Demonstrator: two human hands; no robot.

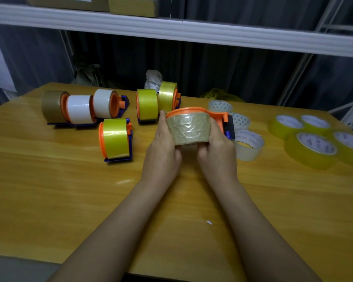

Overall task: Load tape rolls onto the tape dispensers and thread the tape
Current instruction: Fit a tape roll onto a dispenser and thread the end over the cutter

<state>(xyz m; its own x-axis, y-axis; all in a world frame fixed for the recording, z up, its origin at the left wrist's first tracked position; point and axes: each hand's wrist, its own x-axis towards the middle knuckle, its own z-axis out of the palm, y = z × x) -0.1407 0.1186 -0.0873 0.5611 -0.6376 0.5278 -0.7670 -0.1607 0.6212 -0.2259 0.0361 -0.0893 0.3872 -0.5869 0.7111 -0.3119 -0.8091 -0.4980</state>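
Observation:
Above the middle of the wooden table I hold an orange and blue tape dispenser with a wrinkled beige tape roll seated on it. My left hand grips the roll's left side. My right hand grips its right side, by the dispenser's blue end. Several loaded dispensers stand behind: a yellow one nearest on the left, a brown one and two white ones at the far left, and two yellow ones at the back centre.
Three clear tape rolls lie just right of my hands. Several yellow loose rolls lie flat near the table's right edge. A white shelf with cardboard boxes runs overhead at the back. Crumpled bags lie behind the table.

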